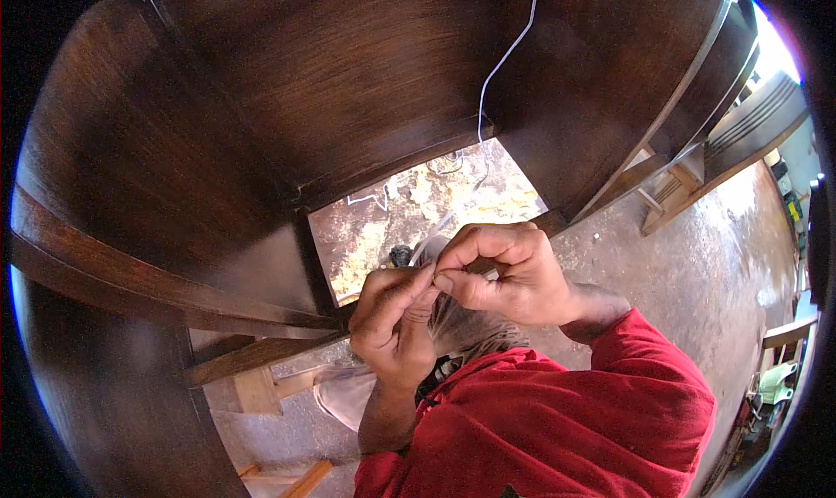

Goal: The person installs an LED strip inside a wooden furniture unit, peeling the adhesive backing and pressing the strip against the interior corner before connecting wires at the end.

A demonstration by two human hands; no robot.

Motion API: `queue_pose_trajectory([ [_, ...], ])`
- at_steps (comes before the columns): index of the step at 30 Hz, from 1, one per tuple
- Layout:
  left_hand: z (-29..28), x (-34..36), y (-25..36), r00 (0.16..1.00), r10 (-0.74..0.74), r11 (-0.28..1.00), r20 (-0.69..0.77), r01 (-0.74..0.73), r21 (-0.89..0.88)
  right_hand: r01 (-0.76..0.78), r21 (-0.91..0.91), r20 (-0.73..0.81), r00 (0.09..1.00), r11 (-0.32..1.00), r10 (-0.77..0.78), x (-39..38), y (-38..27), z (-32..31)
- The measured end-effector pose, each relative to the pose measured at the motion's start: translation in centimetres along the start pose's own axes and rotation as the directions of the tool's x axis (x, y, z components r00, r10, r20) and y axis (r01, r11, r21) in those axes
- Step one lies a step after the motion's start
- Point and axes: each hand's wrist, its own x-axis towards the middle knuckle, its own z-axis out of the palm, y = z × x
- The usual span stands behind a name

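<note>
A thin white cable (484,89) hangs from the top of the view and runs down past the opening in the dark wood toward my hands. Its lower part passes out of sight behind the fingers of my left hand (392,319), which are closed in a pinch around it. My right hand (514,276) is closed too, thumb and forefinger pressed together against the left fingertips. What lies between the right fingertips is too small to make out. Both hands meet in front of the dark wooden panels (366,71), above my lap.
Dark wooden furniture parts surround me, with a curved rail (157,280) at left. Through the rectangular opening show a littered floor (366,237) and bits of wire. More wooden pieces (679,180) stand at right on the concrete floor (688,263). Pale green items (775,383) sit at far right.
</note>
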Motion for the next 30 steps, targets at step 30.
queue_pose_trajectory([
  [30, 0.3, -1.0, 0.2, 0.999, 0.012, 0.999, -0.044, -0.010, 0.046, 0.005, -0.005, -0.030, 1.000, 1.000, -0.005, -0.6, 0.0, 0.4],
])
